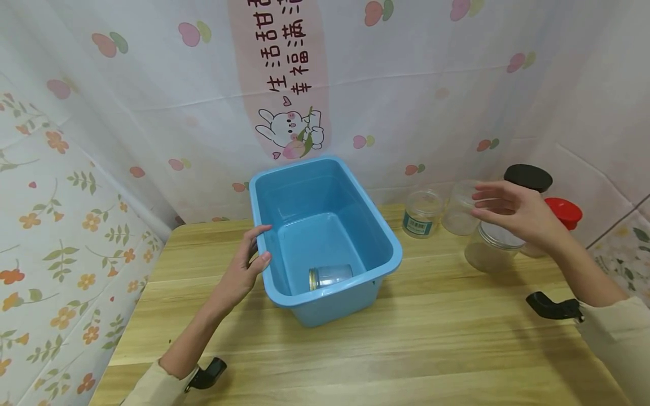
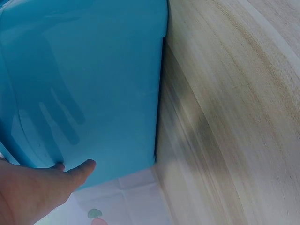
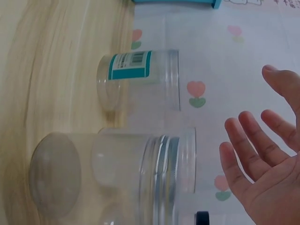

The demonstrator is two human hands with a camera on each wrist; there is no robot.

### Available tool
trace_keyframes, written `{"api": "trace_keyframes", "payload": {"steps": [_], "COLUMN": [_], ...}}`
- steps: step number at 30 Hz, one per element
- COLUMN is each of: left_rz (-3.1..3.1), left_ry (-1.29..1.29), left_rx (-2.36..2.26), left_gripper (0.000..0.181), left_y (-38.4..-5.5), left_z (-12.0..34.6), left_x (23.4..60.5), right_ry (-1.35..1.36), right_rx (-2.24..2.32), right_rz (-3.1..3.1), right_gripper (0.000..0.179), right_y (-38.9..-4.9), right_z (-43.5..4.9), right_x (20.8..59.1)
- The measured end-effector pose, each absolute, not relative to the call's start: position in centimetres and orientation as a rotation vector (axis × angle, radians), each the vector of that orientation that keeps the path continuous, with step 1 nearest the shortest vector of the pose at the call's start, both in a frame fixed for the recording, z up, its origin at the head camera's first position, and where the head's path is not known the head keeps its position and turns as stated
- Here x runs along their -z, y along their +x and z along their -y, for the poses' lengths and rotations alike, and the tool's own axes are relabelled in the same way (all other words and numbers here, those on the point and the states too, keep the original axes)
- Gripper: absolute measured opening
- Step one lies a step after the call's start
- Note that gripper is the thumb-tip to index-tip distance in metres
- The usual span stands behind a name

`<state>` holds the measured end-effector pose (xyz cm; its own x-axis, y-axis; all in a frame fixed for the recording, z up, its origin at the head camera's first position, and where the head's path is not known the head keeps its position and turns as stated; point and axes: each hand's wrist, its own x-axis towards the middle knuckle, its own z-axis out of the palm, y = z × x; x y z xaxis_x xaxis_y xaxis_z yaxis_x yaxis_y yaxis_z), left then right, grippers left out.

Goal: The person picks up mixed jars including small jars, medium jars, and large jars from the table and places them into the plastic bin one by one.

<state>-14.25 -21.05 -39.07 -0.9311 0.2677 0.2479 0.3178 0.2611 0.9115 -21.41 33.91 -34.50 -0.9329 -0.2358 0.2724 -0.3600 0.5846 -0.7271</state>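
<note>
A blue plastic basin [image 1: 325,311] stands on the table, and a small clear jar [image 1: 335,274] with a gold lid lies on its side in it. My left hand [image 1: 244,265] holds the basin's left rim; in the left wrist view part of that hand [image 2: 42,187] shows against the outer wall. My right hand [image 1: 518,211] hovers with spread, slightly bent fingers above a clear jar [image 1: 490,254] with a silver lid, holding nothing. In the right wrist view this hand [image 3: 267,168] is apart from the jars.
Beside the silver-lidded jar stand a clear jar with a teal label [image 1: 417,223] and another clear jar [image 1: 454,217]. Behind my right hand are a black-lidded jar [image 1: 528,177] and a red-lidded jar [image 1: 563,211]. A patterned curtain [image 1: 203,129] hangs behind the wooden table [image 1: 406,349].
</note>
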Motion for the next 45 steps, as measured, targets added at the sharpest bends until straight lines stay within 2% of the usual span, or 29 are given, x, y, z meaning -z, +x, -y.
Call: {"api": "trace_keyframes", "payload": {"steps": [18, 28, 45], "left_rz": [2.452, 2.443, 2.455], "left_ry": [-0.569, -0.585, -0.577], "left_rx": [1.794, 1.793, 1.792], "left_gripper": [0.053, 0.053, 0.054], "left_y": [-14.3, -14.4, -14.4], "left_z": [21.0, 21.0, 21.1], "left_x": [39.1, 39.2, 39.3], "right_ry": [0.510, 0.376, 0.365], "right_rx": [-1.281, -1.219, -1.119], "right_rz": [2.620, 2.646, 2.703], "right_gripper": [0.057, 0.062, 0.066], "right_y": [-20.7, -20.2, -20.3], "right_z": [-36.0, -36.7, -37.9], "right_x": [35.5, 36.2, 36.9]}}
